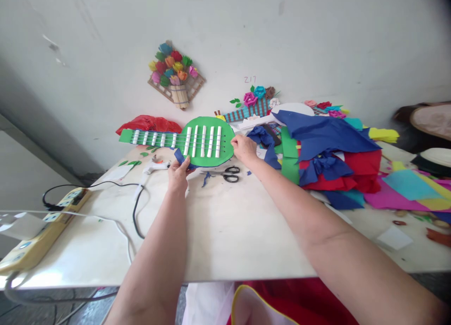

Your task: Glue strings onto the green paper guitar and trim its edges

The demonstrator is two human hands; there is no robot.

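A green guitar-shaped craft (207, 161) with white rolled strips and thin strings is held up over the table, its neck pointing left. My left hand (179, 175) grips its lower edge near the neck, thumb on the front, where a dark blue strip (179, 157) sticks out. At the body's right edge, my right hand (244, 149) is closed with fingertips pinched against the rim; whether anything else is between them is too small to tell. Black-handled scissors (230, 174) lie just below the craft beside blue scraps (206, 178).
A white glue gun (156, 166) and cables lie left, near a power strip (59, 228). Blue cloth-like paper (324, 132), red sheets (366, 170) and coloured paper pile up on the right. Red plastic (150, 123) sits behind the neck. A flower craft (172, 71) hangs on the wall.
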